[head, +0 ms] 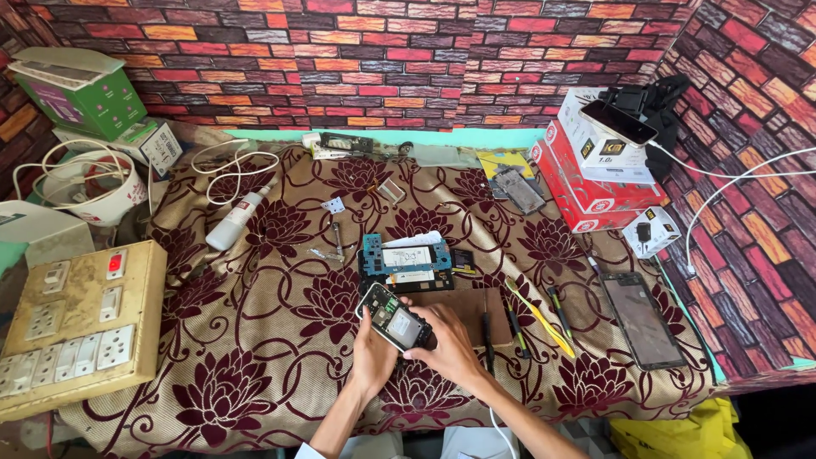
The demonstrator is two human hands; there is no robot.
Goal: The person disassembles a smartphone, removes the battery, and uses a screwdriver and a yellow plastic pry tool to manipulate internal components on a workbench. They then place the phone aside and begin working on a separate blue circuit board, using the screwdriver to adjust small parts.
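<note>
Both hands hold an opened phone with its back removed and its circuit boards showing, just above the floral cloth. My left hand grips its lower left edge. My right hand covers its right end. Right behind it lies a blue circuit board frame on a dark phone body. Tweezers lie to the left of that.
A switch and socket board sits at the left, a white bottle behind it. Screwdrivers and a yellow pry tool lie right of my hands, then a dark phone screen. Red and white boxes stand at back right.
</note>
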